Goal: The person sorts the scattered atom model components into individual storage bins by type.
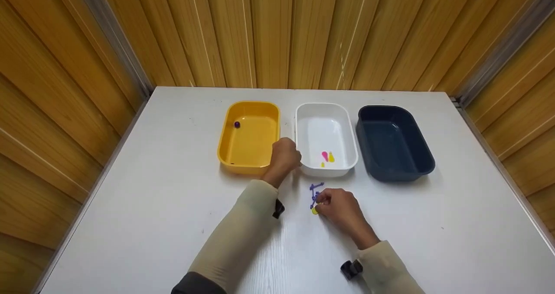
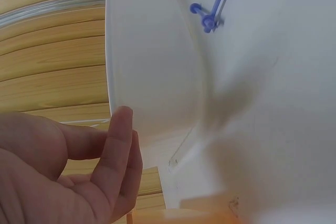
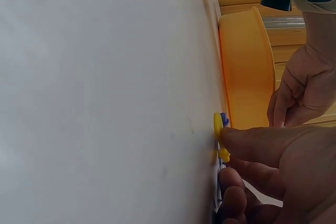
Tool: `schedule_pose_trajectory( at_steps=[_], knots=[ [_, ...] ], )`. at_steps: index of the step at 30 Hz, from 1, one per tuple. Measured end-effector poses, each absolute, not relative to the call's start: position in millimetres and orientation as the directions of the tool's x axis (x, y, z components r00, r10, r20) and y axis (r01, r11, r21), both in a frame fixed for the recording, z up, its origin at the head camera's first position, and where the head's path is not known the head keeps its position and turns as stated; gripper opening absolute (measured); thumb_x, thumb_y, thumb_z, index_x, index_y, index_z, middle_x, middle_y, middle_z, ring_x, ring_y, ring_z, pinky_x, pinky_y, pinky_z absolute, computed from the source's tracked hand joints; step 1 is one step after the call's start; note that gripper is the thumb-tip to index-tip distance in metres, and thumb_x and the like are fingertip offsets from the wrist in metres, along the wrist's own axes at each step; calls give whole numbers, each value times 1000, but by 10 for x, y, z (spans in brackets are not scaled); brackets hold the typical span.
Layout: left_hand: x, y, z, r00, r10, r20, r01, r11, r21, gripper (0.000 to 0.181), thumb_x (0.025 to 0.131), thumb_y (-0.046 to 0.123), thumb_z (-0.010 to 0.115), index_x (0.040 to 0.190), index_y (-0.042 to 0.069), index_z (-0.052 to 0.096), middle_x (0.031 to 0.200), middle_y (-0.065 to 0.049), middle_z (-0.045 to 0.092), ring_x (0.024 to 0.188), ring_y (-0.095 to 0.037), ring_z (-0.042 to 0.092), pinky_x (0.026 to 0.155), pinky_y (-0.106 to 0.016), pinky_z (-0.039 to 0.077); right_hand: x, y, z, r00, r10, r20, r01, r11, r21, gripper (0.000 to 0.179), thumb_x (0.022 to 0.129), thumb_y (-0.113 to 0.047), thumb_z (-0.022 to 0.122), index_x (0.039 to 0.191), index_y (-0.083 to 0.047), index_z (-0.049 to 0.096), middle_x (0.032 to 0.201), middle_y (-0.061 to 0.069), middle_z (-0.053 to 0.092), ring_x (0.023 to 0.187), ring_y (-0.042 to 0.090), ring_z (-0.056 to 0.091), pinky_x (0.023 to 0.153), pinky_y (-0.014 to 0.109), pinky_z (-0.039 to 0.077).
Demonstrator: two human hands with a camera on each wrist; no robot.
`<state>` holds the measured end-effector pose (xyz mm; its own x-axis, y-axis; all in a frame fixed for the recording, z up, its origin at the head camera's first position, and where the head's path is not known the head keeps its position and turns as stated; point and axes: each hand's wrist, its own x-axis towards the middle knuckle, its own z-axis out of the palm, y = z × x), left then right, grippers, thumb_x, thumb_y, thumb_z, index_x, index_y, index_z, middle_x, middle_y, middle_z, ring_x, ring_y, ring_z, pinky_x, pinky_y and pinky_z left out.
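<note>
Head view: panelled walls [image 1: 271, 34] border a white table [image 1: 138, 190]; right hand [image 1: 343, 210] pinches a yellow piece [image 1: 315, 211], left hand [image 1: 284, 160] curled, hold unclear.

Right fingers [image 1: 327, 194] have free tabletop [image 1: 438, 242] rightward; the white tray [image 1: 328, 172] obstructs ahead.

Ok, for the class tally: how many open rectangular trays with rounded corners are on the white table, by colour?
Yellow rectangular tray: 1
White rectangular tray: 1
Dark blue rectangular tray: 1
Total: 3
</note>
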<state>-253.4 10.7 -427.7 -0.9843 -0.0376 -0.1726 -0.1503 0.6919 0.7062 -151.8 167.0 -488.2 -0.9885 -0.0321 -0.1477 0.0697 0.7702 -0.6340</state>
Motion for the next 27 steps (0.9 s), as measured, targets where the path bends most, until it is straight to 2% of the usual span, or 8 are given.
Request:
schedule_pose_trajectory(
  at_steps=[7,11,18,27],
  knots=[
    [-2538,102,-4288,-986,-39,-159,-141,698,702,11,90,-1,63,90,-3,74,90,-16,76,75,-26,69,54,-24,51,-1522,1678,-4870,-982,-114,-148,-3,804,-594,11,79,-6,72,74,-14,68,67,-5,58,70,13,51,67,30,40],
    [-2538,102,-4290,-987,-36,-156,-136,702,699,11,90,0,64,89,-3,75,90,-16,76,77,-27,71,54,-24,52,-1527,1670,-4865,-977,-135,-163,-16,816,-578,12,81,-5,73,75,-15,69,72,-3,59,74,15,50,71,31,40],
    [-2541,103,-4285,-988,-34,-149,-130,700,702,10,89,0,64,87,-4,73,89,-16,76,78,-28,71,58,-26,55,-1513,1654,-4851,-965,-118,-236,31,840,-542,14,87,-7,74,77,-14,68,84,2,55,81,18,49,75,33,40],
    [-2540,95,-4288,-991,-31,-134,-117,700,704,12,88,-1,63,78,-2,70,86,-16,75,78,-29,71,56,-26,54,-1512,1664,-4853,-973,-93,-213,41,833,-551,10,89,-6,65,80,-11,64,83,2,60,80,17,54,77,35,46]
  ],
)
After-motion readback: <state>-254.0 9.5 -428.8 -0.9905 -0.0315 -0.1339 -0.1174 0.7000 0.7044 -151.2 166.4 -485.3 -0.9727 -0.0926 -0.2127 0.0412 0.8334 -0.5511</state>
